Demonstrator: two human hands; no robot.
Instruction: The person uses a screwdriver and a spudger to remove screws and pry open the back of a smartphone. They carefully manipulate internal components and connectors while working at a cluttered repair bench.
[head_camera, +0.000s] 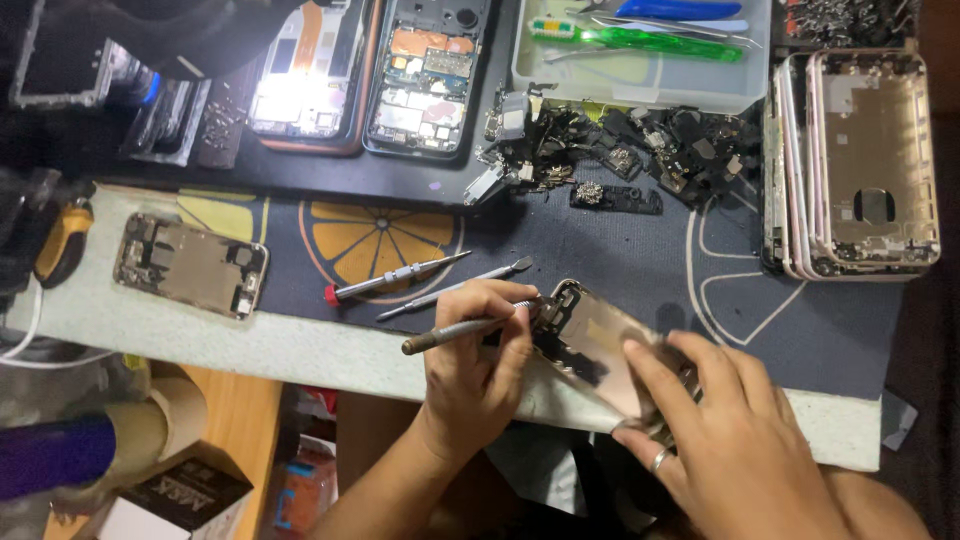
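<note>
My left hand (470, 365) is closed around a slim metal screwdriver (455, 333), its tip pressed into the top corner of the phone housing (600, 345) I am working on. My right hand (720, 440) lies flat, fingers spread over the lower end of that housing, pinning it down rather than gripping it. The housing sits tilted at the front edge of the worktop (300, 345), partly hanging over my lap.

That overhang is my main worry: if my right hand slackens, I judge the shell could tip off the edge. The driver is held at a low slant, so a slip out of the screw head could gouge the metal or stab toward my right fingers. A tiny screw coming free here would likely roll off into my lap and be lost.

A red-capped screwdriver (395, 279) and a thin metal spudger (455, 289) lie just beyond my left hand on the dark mat (620, 250). Farther back sit a heap of small black parts (640, 150), two opened phones (370, 75), a stack of pale back shells (860, 165) at right, and another bare housing (190, 265) at left.
</note>
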